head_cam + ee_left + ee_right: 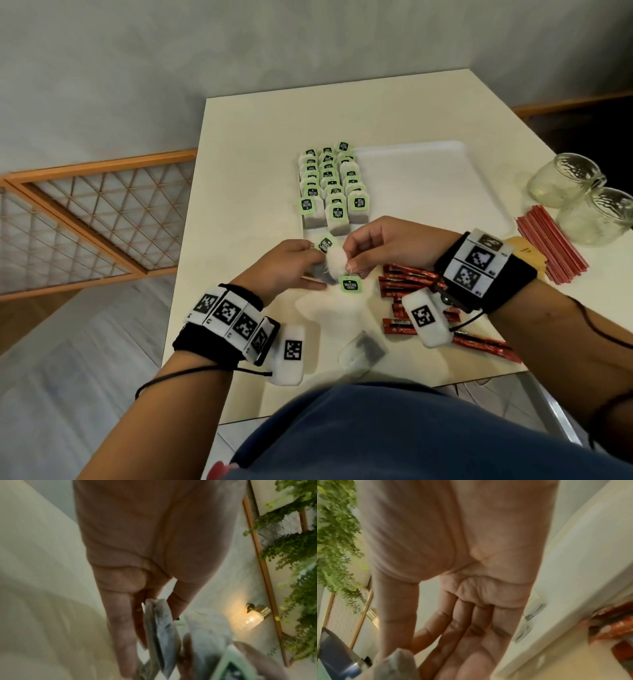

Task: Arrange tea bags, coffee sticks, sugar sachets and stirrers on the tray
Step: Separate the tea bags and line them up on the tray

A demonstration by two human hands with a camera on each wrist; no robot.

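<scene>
Several tea bags with green tags [330, 185] lie in three columns on the left part of the white tray [428, 185]. In front of the tray both hands hold tea bags above the table. My left hand [301, 260] grips a small bunch of tea bags [163, 631] between thumb and fingers. My right hand [356, 257] pinches a white tea bag [334, 262]; its green tag [352, 285] hangs below. Another tag [325, 244] sticks up by the left fingers. Red coffee sticks [407, 284] lie under the right wrist. Red stirrers [551, 246] lie at the right.
Two glass jars [582, 198] stand at the table's right edge beyond the stirrers. A clear wrapper with a dark bag [364, 349] and crumpled white material [329, 308] lie near the front edge. The tray's right part [445, 205] is bare. An orange lattice railing [85, 219] is at the left.
</scene>
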